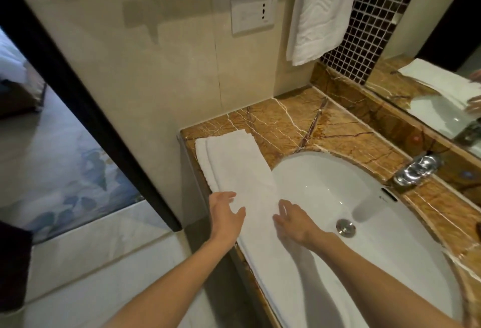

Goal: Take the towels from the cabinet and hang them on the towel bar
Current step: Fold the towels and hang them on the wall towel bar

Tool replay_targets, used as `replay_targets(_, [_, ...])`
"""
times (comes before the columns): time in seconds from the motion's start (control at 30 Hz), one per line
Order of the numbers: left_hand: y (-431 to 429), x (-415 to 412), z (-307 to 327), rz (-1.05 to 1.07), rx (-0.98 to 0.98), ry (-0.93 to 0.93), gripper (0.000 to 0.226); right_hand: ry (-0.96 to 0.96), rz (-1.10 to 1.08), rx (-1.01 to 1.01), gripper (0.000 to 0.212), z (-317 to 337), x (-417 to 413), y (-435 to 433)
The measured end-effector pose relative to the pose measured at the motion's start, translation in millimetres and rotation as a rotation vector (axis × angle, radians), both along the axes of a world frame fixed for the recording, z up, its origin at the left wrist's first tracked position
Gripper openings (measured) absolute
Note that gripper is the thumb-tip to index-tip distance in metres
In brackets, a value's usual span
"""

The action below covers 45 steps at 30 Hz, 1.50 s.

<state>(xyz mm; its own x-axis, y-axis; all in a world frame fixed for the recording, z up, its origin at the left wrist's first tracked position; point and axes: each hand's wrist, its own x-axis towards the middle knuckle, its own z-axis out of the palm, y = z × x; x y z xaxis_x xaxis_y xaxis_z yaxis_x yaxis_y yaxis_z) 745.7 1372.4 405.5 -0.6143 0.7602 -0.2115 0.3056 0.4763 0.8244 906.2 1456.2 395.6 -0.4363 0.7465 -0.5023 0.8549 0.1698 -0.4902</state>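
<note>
A white towel [239,168], folded into a long strip, lies on the brown marble counter [299,121] and over the left edge of the sink. My left hand [225,215] hovers over its left edge with fingers spread and relaxed. My right hand [292,219] is at the towel's right edge, over the basin, with its fingers straight. Neither hand grips the towel. Another white towel [320,12] hangs against the wall at the top; the bar that holds it is out of view.
A white sink [364,197] with a metal drain [345,227] fills the counter's right side, with a chrome faucet [416,168] behind it. A mirror [442,88] is at the right, a wall switch plate [252,16] above, and an open doorway [39,145] at the left.
</note>
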Motion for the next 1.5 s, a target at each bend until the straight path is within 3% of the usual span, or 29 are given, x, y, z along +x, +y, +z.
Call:
replay_targets(0.1, [2,5,2,0.097,-0.011,-0.086,0.039,0.039,-0.053,-0.038,0.03,-11,4,-3])
replay_targets(0.23, [7,7,-2,0.178,-0.019,-0.265,0.061,0.113,-0.185,-0.136,0.051,-9,2,-8])
replay_targets(0.47, [8,9,-3,0.022,-0.028,-0.367,0.081,0.177,-0.289,-0.153,0.053,-10,0,-2])
replay_targets(0.67, [15,8,10,-0.048,0.056,-0.34,0.072,0.193,-0.349,-0.15,0.051,-3,3,5])
replay_targets(0.8, [22,10,26,-0.068,0.145,-0.401,0.067,0.315,-0.493,-0.195,0.06,1,9,13])
replay_targets(0.9, [30,11,44,-0.07,0.206,-0.44,0.062,0.381,-0.568,-0.199,0.045,3,10,22])
replay_targets(0.97, [35,12,56,-0.075,0.24,-0.458,0.061,0.426,-0.604,-0.202,0.028,20,7,21])
replay_targets(1.2, [49,14,108,-0.161,0.33,-0.447,0.057,0.607,-0.742,-0.352,0.026,66,-2,30])
replay_targets(1.33, [57,6,147,-0.154,0.39,-0.48,0.055,0.787,-0.77,-0.307,0.022,108,-8,45])
replay_targets(1.5, [69,-15,189,-0.097,0.465,-0.585,0.07,0.902,-0.73,-0.161,0.032,176,-16,68])
